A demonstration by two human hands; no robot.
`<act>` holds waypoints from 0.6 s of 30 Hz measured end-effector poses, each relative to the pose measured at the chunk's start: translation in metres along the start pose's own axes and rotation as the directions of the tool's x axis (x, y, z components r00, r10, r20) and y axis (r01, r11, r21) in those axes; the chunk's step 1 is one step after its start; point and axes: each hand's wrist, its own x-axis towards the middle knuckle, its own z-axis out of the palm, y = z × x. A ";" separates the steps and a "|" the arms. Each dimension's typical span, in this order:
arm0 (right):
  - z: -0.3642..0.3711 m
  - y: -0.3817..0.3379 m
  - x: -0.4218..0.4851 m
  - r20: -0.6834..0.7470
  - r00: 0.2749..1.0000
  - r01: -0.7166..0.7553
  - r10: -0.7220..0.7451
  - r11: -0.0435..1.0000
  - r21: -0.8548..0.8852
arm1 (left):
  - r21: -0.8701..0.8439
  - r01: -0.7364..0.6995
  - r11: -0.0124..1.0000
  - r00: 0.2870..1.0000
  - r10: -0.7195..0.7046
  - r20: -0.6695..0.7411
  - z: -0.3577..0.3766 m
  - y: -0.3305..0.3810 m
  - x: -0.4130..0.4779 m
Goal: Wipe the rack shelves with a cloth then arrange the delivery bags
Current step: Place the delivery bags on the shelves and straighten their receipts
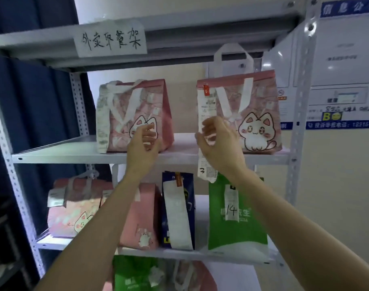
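Both grips open, empty. My left hand [142, 143] fronts the left pink bag [135, 114]; right hand [218, 141] fronts the right pink bag [240, 110], both upright at the shelf [74, 153] front edge.

This looks like a takeaway pickup corner in a shared building. A grey metal rack [294, 131] carries a handwritten paper label [111, 38], food delivery bags [257, 114] with long receipts [207, 110], and a blue-edged notice board [345, 66] hangs alongside.
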 end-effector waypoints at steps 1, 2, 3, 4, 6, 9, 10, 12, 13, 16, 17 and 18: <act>0.020 -0.008 0.002 0.055 0.998 -0.028 0.026 0.999 0.028 | 0.020 -0.011 1.000 0.999 0.012 -0.049 -0.016 -0.007 0.003; 0.039 -0.014 0.005 0.101 0.993 -0.065 0.060 0.997 0.046 | 0.043 -0.023 0.999 0.995 0.027 -0.097 -0.033 -0.015 0.008; 0.058 -0.019 0.008 0.136 0.986 -0.105 0.097 0.993 0.054 | 0.067 -0.028 0.997 0.989 0.037 -0.142 -0.049 -0.025 0.013; 0.075 -0.021 0.011 0.158 0.978 -0.145 0.135 0.988 0.052 | 0.099 -0.022 0.995 0.982 0.040 -0.185 -0.065 -0.035 0.018; 0.106 -0.022 0.020 0.176 0.961 -0.221 0.212 0.975 0.034 | 0.182 0.012 0.983 0.968 0.034 -0.250 -0.093 -0.058 0.032; 0.142 -0.019 0.034 0.166 0.938 -0.310 0.306 0.951 -0.003 | 0.229 0.153 0.961 0.968 -0.099 -0.232 -0.125 -0.090 0.062; 0.152 -0.019 0.038 0.154 0.930 -0.338 0.334 0.941 -0.001 | 0.204 0.220 0.954 0.966 -0.184 -0.182 -0.132 -0.099 0.073; 0.166 -0.019 0.046 0.147 0.909 -0.400 0.390 0.916 0.042 | 0.131 0.342 0.931 0.940 -0.341 -0.034 -0.141 -0.112 0.096; 0.171 -0.021 0.049 0.156 0.899 -0.422 0.410 0.905 0.057 | 0.118 0.385 0.915 0.918 -0.393 0.055 -0.143 -0.117 0.106; 0.188 -0.032 0.053 0.182 0.884 -0.445 0.431 0.895 0.041 | 0.131 0.369 0.920 0.893 -0.390 0.223 -0.142 -0.136 0.123; 0.193 -0.037 0.053 0.171 0.886 -0.441 0.430 0.897 0.031 | 0.144 0.329 0.933 0.908 -0.354 0.225 -0.141 -0.143 0.126; 0.200 -0.042 0.052 0.155 0.888 -0.442 0.433 0.896 0.028 | 0.146 0.295 0.944 0.922 -0.321 0.216 -0.144 -0.149 0.129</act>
